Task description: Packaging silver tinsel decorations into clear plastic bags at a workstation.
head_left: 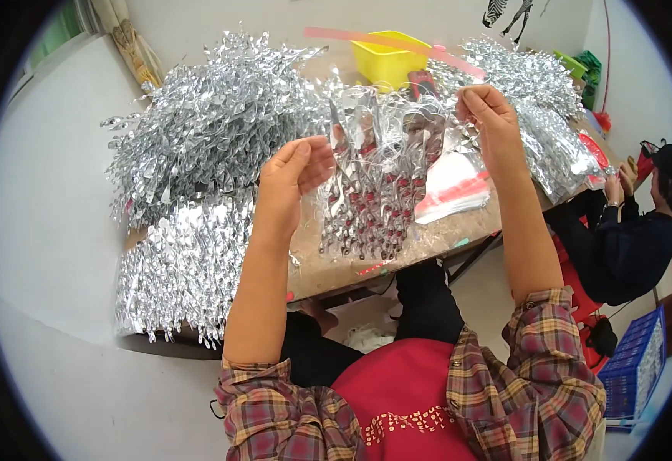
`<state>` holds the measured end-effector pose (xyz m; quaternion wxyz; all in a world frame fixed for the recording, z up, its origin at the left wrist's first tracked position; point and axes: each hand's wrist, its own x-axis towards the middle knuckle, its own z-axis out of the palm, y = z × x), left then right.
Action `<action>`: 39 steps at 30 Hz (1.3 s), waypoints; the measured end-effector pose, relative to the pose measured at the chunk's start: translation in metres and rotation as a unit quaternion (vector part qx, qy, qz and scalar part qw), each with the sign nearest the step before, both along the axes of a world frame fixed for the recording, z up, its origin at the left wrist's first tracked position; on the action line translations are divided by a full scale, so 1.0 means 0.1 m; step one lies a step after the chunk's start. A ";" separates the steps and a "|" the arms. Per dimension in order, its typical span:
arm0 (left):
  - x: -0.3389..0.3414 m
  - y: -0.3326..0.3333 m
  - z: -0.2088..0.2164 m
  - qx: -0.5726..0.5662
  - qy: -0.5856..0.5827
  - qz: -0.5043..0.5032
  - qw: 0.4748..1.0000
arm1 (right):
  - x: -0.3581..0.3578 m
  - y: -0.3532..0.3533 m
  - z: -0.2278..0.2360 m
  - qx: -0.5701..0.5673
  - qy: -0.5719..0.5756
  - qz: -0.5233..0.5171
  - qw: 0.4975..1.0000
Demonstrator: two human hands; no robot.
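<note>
Silver spiral streamers hang in a bunch over the table in front of me, apparently inside a clear plastic bag. A translucent pink strip runs slantwise above the bunch; its join to the bag is hard to make out. My left hand is at the bunch's left side, thumb near the forefinger and the other fingers slightly blurred. On the right, my right hand pinches thumb to forefinger, seemingly at the bag's edge below the strip's end. Flat clear bags with pink bands lie beside the bunch.
Silver streamers are heaped on the left, draped over the near left edge, and piled on the right. A yellow basket stands at the back of the brown table. Another person sits right, above a blue crate.
</note>
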<state>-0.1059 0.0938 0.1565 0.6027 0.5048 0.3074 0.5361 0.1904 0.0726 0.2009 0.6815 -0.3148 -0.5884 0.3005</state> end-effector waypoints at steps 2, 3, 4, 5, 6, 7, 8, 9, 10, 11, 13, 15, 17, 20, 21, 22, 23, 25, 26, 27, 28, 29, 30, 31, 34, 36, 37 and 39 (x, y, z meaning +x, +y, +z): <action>-0.01 0.04 0.02 0.005 0.006 0.011 1.000 | -0.01 -0.06 0.04 -0.012 -0.011 -0.020 1.000; 0.00 0.08 0.06 0.006 0.006 0.019 1.000 | -0.02 -0.12 0.06 -0.015 -0.026 -0.022 0.999; -0.02 0.11 0.10 0.005 0.006 0.021 1.000 | -0.04 -0.19 0.08 -0.018 -0.041 -0.021 0.999; -0.05 0.16 0.15 0.047 0.049 0.038 0.997 | -0.07 -0.28 0.08 -0.020 -0.042 -0.018 0.999; -0.06 0.22 0.20 0.089 0.093 0.053 0.990 | -0.09 -0.39 0.07 -0.034 -0.050 -0.030 0.998; -0.02 0.27 0.26 0.098 0.101 0.067 0.988 | -0.11 -0.50 0.02 -0.050 -0.057 -0.042 0.996; 0.01 0.36 0.32 0.094 0.102 0.066 0.988 | -0.15 -0.65 -0.07 -0.077 -0.061 -0.045 0.994; 0.04 0.46 0.37 0.171 0.191 0.066 0.964 | -0.20 -0.81 -0.17 -0.105 -0.065 -0.048 0.991; 0.12 0.55 0.41 0.250 0.274 0.060 0.927 | -0.25 -0.97 -0.30 -0.141 -0.053 -0.020 0.988; 0.26 0.61 0.39 0.249 0.271 0.051 0.928 | -0.29 -1.16 -0.46 -0.183 -0.033 0.038 0.982; 0.59 0.68 0.28 0.385 0.453 0.064 0.802 | -0.52 -1.43 -0.74 -0.327 0.006 0.108 0.939; 0.96 0.76 0.09 0.445 0.526 0.002 0.725 | -0.69 -1.48 -1.13 -0.364 0.051 0.187 0.911; 1.27 0.68 -0.11 0.482 0.639 -0.083 0.593 | -0.90 -1.45 -1.52 -0.395 0.087 0.233 0.884; 1.46 0.63 -0.74 0.489 0.737 -0.138 0.446 | -1.28 -1.35 -2.00 -0.453 0.132 0.270 0.839; 1.43 0.60 -0.93 0.493 0.747 -0.141 0.423 | -1.38 -1.34 -2.15 -0.483 0.137 0.282 0.817; 1.38 0.54 -1.03 0.497 0.757 -0.145 0.398 | -1.47 -1.34 -2.25 -0.511 0.143 0.293 0.795; 1.29 0.49 -1.11 0.488 0.762 -0.150 0.398 | -1.53 -1.35 -2.32 -0.516 0.146 0.300 0.789; 0.96 0.36 -1.27 0.533 0.556 -0.007 0.638 | -1.67 -1.38 -2.44 -0.520 0.112 0.361 0.766; 0.80 0.19 -1.20 0.520 0.516 0.038 0.680 | -1.64 -1.41 -2.40 -0.525 0.085 0.410 0.741; 0.67 0.02 -1.04 0.507 0.470 0.081 0.719 | -1.57 -1.44 -2.43 -0.498 0.021 0.444 0.745; 0.45 -0.14 -0.98 0.460 0.444 0.101 0.763 | -1.49 -1.47 -2.46 -0.465 -0.047 0.476 0.745; 0.25 -0.31 -0.97 0.400 0.433 0.133 0.796 | -1.34 -1.54 -2.47 -0.411 -0.133 0.473 0.768; 0.06 -0.48 -1.06 0.354 0.450 0.183 0.799 | -1.18 -1.56 -2.43 -0.395 -0.193 0.484 0.757; -0.10 -0.68 -1.17 0.303 0.466 0.235 0.798 | -1.03 -1.57 -2.37 -0.377 -0.251 0.496 0.740; -0.33 -1.36 -1.60 0.027 0.327 0.273 0.904 | -0.69 -1.65 -2.05 -0.416 -0.271 0.435 0.751; -0.29 -1.68 -1.72 -0.173 0.103 0.182 0.962 | -0.51 -1.72 -1.98 -0.380 -0.250 0.378 0.806; -0.23 -1.74 -1.76 -0.262 0.034 0.133 0.955 | -0.49 -1.73 -1.93 -0.414 -0.207 0.337 0.820; -0.07 -1.80 -1.80 -0.298 0.003 0.049 0.953 | -0.47 -1.77 -1.94 -0.412 -0.209 0.258 0.848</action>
